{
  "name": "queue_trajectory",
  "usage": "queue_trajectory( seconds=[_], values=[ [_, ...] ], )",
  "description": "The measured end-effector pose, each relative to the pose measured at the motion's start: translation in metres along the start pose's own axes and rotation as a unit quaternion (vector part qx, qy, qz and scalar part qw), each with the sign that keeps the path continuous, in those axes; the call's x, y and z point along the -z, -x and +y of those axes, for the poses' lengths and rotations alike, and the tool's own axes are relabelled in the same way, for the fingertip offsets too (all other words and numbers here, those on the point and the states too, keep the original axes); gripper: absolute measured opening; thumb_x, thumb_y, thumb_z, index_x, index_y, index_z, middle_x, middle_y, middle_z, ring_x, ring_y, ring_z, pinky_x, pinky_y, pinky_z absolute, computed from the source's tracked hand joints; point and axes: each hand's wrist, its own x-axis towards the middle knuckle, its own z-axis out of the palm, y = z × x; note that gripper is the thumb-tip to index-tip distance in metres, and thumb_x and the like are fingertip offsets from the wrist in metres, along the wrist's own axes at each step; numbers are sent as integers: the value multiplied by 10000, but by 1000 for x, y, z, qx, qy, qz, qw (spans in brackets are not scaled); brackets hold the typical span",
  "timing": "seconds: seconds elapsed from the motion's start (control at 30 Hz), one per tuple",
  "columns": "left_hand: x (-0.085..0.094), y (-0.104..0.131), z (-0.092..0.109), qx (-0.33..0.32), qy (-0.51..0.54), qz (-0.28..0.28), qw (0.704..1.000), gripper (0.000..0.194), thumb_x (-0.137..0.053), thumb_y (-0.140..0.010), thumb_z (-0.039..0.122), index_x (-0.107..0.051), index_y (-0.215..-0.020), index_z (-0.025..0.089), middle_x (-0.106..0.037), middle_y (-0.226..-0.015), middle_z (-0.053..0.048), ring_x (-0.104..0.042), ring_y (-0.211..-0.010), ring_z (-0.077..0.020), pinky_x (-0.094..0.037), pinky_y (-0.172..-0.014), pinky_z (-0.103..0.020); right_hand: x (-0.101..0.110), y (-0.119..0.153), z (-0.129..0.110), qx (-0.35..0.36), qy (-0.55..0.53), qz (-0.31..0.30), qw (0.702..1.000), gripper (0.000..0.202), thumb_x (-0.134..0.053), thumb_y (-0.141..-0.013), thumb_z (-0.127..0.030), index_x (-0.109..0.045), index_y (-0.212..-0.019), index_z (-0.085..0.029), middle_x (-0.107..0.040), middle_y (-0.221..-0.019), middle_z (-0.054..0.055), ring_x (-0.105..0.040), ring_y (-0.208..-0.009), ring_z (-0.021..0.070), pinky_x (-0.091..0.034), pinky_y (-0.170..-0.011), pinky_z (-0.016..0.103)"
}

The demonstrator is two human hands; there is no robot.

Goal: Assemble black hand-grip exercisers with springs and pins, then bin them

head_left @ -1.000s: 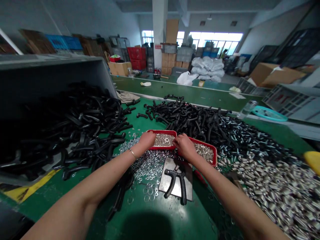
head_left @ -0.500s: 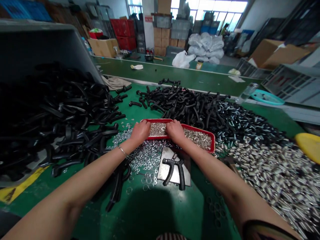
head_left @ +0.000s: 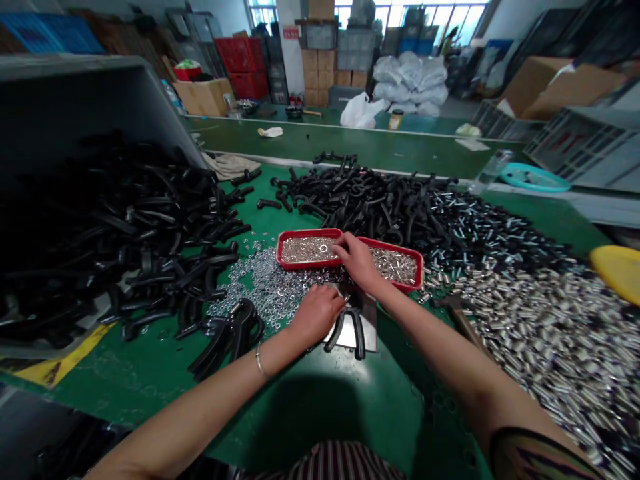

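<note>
A black forked handle (head_left: 359,333) lies on a square metal plate (head_left: 371,320) in front of me. My left hand (head_left: 317,312) has its fingers closed at the handle's upper left end, which it partly hides. A small silver piece shows by those fingertips. My right hand (head_left: 356,259) reaches over the right end of a red tray (head_left: 300,267) of tiny metal parts, thumb and fingers drawn together; anything between them is too small to make out. A single ring (head_left: 323,249) lies on the tiny parts beside it. Another red tray (head_left: 419,277), holding small metal pins, sits under the right wrist.
Loose washers (head_left: 265,287) spread left of the plate. Black handles heap (head_left: 370,200) behind the trays and spill from a grey bin (head_left: 150,87) at left. Metal sleeves (head_left: 540,340) pile at right beside a hammer (head_left: 463,317). Several black handles (head_left: 235,333) lie at left front.
My left hand has left the first tray's left end and come down to the handle on the plate. My right hand stays at the tray's right end, its fingers now over the contents.
</note>
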Motion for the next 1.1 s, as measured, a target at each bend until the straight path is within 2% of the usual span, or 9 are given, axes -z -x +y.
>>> queue_trajectory(
  seconds=[0.1, 0.23, 0.33, 0.47, 0.63, 0.73, 0.87, 0.97, 1.1],
  values=[
    [-3, -2, -2, -1, -19, 14, 1000, 212, -498, -992, 290, -676, -930, 195, -650, -938, -65, -554, -942, -244, -406, -866, -401, 23, 44, 0, -74, -150, 16, 986, 97, -568, -905, -278, -627, -897, -201, -694, -876, 22, -614, -801, 177, -449, -757, 295],
    [-2, 0, 2, -24, -41, 17, 999, 253, -447, -1009, 262, -665, -910, 179, -648, -915, -72, -551, -928, -249, -402, -832, -400, 44, 104, 7, -160, -215, -35, 963, 109, -599, -850, -272, -668, -890, -197, -706, -866, 32, -634, -800, 191, -463, -759, 321],
    [-4, 1, 4, -40, -48, 19, 998, 239, -454, -1004, 247, -657, -899, 176, -646, -904, -72, -552, -915, -248, -399, -838, -406, 53, 133, 8, -207, -265, -51, 941, 135, -604, -839, -289, -655, -920, -194, -692, -843, 24, -639, -758, 185, -478, -724, 320],
    [-7, 0, 5, -64, -81, 23, 994, 196, -477, -984, 200, -645, -891, 158, -641, -882, -80, -554, -889, -259, -402, -830, -424, 54, 148, 4, -234, -338, -68, 909, 140, -620, -837, -312, -602, -918, -199, -659, -760, -6, -639, -694, 173, -490, -680, 307],
    [-5, 0, 7, -130, -119, -3, 984, 208, -451, -973, 141, -652, -929, 111, -642, -916, -115, -556, -907, -270, -410, -837, -438, 44, 145, -2, -253, -351, -80, 898, 171, -651, -835, -345, -592, -870, -188, -662, -768, 5, -645, -670, 173, -493, -654, 302],
    [-3, 5, 7, -130, -104, -17, 986, 231, -436, -978, 139, -654, -1044, 98, -646, -975, -123, -554, -944, -267, -418, -855, -427, 35, 144, -2, -223, -271, -69, 934, 168, -640, -868, -349, -606, -837, -188, -658, -749, 11, -620, -668, 183, -489, -667, 320],
    [-3, 12, 5, -37, -10, -4, 999, 249, -442, -994, 193, -661, -1104, 148, -645, -1019, -101, -544, -991, -249, -435, -873, -388, 24, 145, -2, -60, -77, -38, 995, 157, -573, -950, -296, -632, -842, -199, -665, -862, 59, -601, -877, 236, -475, -830, 384],
    [-2, 12, 1, 1, 62, -4, 998, 225, -488, -983, 242, -688, -1059, 173, -647, -1018, -88, -551, -1005, -237, -446, -907, -380, 17, 143, -4, 26, 10, -52, 998, 179, -510, -993, -277, -630, -888, -196, -654, -921, 88, -570, -939, 254, -476, -859, 396],
    [8, 8, -17, 24, 102, 7, 994, 249, -533, -953, 237, -672, -1146, 164, -655, -1089, -99, -575, -1076, -237, -444, -976, -391, 13, 141, -6, 54, 81, -67, 993, 219, -476, -1011, -282, -631, -896, -179, -651, -935, 106, -549, -950, 260, -487, -843, 385]
  ],
)
